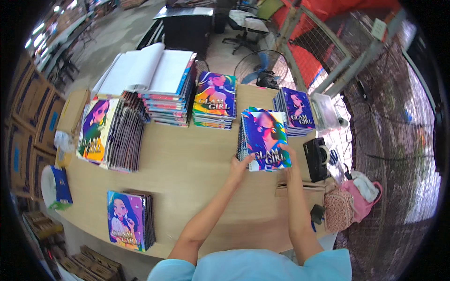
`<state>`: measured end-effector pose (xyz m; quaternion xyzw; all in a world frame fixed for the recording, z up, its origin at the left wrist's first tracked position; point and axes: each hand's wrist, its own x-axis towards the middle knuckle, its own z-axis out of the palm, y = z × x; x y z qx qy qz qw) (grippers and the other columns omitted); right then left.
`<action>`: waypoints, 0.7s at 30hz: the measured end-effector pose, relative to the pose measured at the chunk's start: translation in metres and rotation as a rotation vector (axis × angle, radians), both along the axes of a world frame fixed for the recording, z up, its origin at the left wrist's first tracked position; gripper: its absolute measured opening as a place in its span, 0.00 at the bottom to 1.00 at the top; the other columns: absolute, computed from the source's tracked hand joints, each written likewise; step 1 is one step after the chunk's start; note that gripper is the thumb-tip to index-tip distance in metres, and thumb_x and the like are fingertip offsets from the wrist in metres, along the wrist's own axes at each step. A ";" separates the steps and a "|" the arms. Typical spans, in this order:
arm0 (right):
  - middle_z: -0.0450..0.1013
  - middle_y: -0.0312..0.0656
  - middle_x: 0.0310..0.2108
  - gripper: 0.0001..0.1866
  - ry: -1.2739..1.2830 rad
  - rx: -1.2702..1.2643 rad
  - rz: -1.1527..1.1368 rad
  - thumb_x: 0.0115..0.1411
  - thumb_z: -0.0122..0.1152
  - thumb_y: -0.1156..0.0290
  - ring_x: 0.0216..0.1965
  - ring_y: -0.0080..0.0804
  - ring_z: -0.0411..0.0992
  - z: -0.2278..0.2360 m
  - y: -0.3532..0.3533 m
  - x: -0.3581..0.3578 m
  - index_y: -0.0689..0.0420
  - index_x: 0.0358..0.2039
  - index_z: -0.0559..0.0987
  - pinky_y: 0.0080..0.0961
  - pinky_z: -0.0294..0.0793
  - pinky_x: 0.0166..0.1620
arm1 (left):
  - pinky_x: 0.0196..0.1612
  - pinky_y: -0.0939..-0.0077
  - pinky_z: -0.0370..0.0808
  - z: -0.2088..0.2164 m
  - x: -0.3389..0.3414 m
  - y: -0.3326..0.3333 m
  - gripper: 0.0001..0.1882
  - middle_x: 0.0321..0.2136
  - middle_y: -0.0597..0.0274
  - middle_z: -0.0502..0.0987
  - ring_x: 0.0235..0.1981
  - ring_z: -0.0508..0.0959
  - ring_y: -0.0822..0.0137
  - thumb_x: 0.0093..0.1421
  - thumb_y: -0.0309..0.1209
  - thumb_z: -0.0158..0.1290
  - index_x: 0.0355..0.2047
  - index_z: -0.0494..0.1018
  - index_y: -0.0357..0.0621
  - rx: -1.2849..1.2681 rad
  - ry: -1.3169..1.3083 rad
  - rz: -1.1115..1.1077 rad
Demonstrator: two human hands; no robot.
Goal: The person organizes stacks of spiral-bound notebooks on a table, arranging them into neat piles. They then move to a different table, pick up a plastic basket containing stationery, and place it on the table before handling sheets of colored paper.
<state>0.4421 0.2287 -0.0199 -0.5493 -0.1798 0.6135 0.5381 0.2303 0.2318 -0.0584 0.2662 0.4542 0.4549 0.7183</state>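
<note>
Both my hands are on a stack of spiral notebooks (266, 129) right of the table's middle, its top cover blue and multicoloured with a figure in dark glasses. My left hand (241, 167) closes on the near left corner, thumb on the cover. My right hand (289, 157) grips the near right corner, also thumb on top. The fingers beneath are mostly hidden. Just behind stands a purple-covered notebook stack (298, 108). Farther left is another stack with a purple and yellow cover (214, 100).
On the table (183, 164) are a tall pile with open white pages (171, 70), a leaning notebook row (101, 129) and a near-left stack (126, 220). A black tape dispenser (316, 159) and pink bag (361, 199) lie right. A fan (262, 65) stands behind.
</note>
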 end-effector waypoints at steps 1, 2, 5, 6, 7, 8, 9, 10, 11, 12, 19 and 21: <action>0.74 0.39 0.26 0.17 0.058 -0.019 0.049 0.47 0.64 0.61 0.24 0.30 0.74 0.010 0.009 -0.009 0.57 0.35 0.74 0.29 0.77 0.29 | 0.41 0.72 0.72 -0.002 -0.006 0.012 0.33 0.35 0.55 0.75 0.36 0.76 0.65 0.46 0.47 0.61 0.42 0.67 0.30 -0.044 -0.032 -0.061; 0.74 0.39 0.26 0.17 0.115 -0.037 0.100 0.47 0.64 0.62 0.24 0.30 0.74 0.017 0.019 -0.015 0.57 0.35 0.74 0.30 0.77 0.30 | 0.41 0.72 0.72 -0.003 -0.012 0.026 0.33 0.35 0.55 0.75 0.36 0.76 0.65 0.46 0.48 0.61 0.42 0.67 0.30 -0.090 -0.063 -0.122; 0.74 0.40 0.27 0.17 0.111 0.021 0.171 0.47 0.64 0.63 0.23 0.31 0.74 0.019 0.046 -0.009 0.57 0.36 0.73 0.30 0.77 0.30 | 0.44 0.69 0.70 -0.002 -0.009 0.051 0.31 0.38 0.56 0.74 0.39 0.75 0.62 0.48 0.51 0.57 0.41 0.69 0.36 -0.105 -0.086 -0.193; 0.74 0.40 0.28 0.17 0.183 0.012 0.281 0.48 0.63 0.62 0.24 0.31 0.74 0.022 0.055 -0.011 0.58 0.36 0.73 0.30 0.77 0.30 | 0.47 0.68 0.67 -0.016 -0.011 0.061 0.29 0.39 0.57 0.75 0.42 0.74 0.62 0.49 0.52 0.55 0.43 0.70 0.40 -0.091 -0.097 -0.171; 0.74 0.40 0.28 0.16 0.109 -0.011 0.248 0.49 0.62 0.62 0.24 0.31 0.74 0.016 0.055 -0.002 0.58 0.36 0.73 0.30 0.77 0.31 | 0.50 0.67 0.65 -0.012 -0.004 0.064 0.28 0.40 0.58 0.75 0.45 0.73 0.62 0.51 0.52 0.54 0.44 0.71 0.44 -0.086 -0.121 -0.173; 0.74 0.40 0.28 0.16 0.036 -0.035 0.215 0.50 0.61 0.62 0.25 0.32 0.74 0.006 0.056 0.005 0.58 0.35 0.73 0.30 0.77 0.31 | 0.53 0.65 0.62 -0.009 0.000 0.065 0.33 0.45 0.51 0.70 0.50 0.68 0.58 0.50 0.51 0.54 0.48 0.66 0.39 -0.090 0.179 -0.173; 0.74 0.40 0.28 0.15 -0.033 -0.071 0.166 0.51 0.60 0.63 0.25 0.32 0.74 -0.005 0.050 0.018 0.58 0.35 0.73 0.30 0.77 0.32 | 0.56 0.63 0.60 0.014 0.005 0.061 0.38 0.50 0.45 0.65 0.54 0.64 0.54 0.50 0.51 0.55 0.52 0.60 0.34 -0.095 0.481 -0.189; 0.74 0.42 0.31 0.17 -0.039 -0.083 0.174 0.52 0.60 0.62 0.29 0.33 0.74 -0.005 0.049 0.015 0.59 0.38 0.72 0.31 0.76 0.33 | 0.58 0.62 0.57 0.031 0.000 0.058 0.44 0.55 0.39 0.60 0.58 0.59 0.50 0.50 0.50 0.56 0.57 0.55 0.28 -0.089 0.790 -0.170; 0.74 0.43 0.34 0.19 -0.046 -0.095 0.180 0.53 0.59 0.61 0.32 0.33 0.74 -0.006 0.049 0.012 0.59 0.41 0.72 0.32 0.76 0.35 | 0.60 0.61 0.54 0.024 0.001 0.059 0.44 0.57 0.38 0.57 0.60 0.56 0.48 0.51 0.49 0.55 0.59 0.52 0.31 0.095 0.838 -0.109; 0.74 0.45 0.37 0.22 -0.052 -0.102 0.203 0.53 0.59 0.61 0.36 0.34 0.74 -0.004 0.051 0.002 0.60 0.45 0.71 0.33 0.76 0.36 | 0.61 0.60 0.51 0.013 -0.003 0.062 0.43 0.59 0.38 0.54 0.62 0.52 0.47 0.53 0.47 0.54 0.60 0.50 0.34 0.277 0.883 -0.032; 0.59 0.47 0.58 0.41 -0.635 0.101 -0.030 0.58 0.52 0.46 0.57 0.40 0.60 -0.044 0.058 0.000 0.52 0.64 0.48 0.41 0.59 0.57 | 0.59 0.63 0.58 0.023 0.011 0.084 0.28 0.58 0.43 0.58 0.58 0.60 0.48 0.62 0.32 0.41 0.62 0.51 0.42 0.823 0.820 -0.078; 0.56 0.48 0.60 0.42 -0.517 -0.027 -0.060 0.58 0.48 0.43 0.58 0.41 0.58 -0.039 0.060 -0.012 0.54 0.64 0.47 0.40 0.59 0.57 | 0.58 0.65 0.59 0.020 0.002 0.090 0.28 0.58 0.45 0.59 0.58 0.62 0.49 0.62 0.32 0.40 0.62 0.51 0.42 0.743 0.860 -0.109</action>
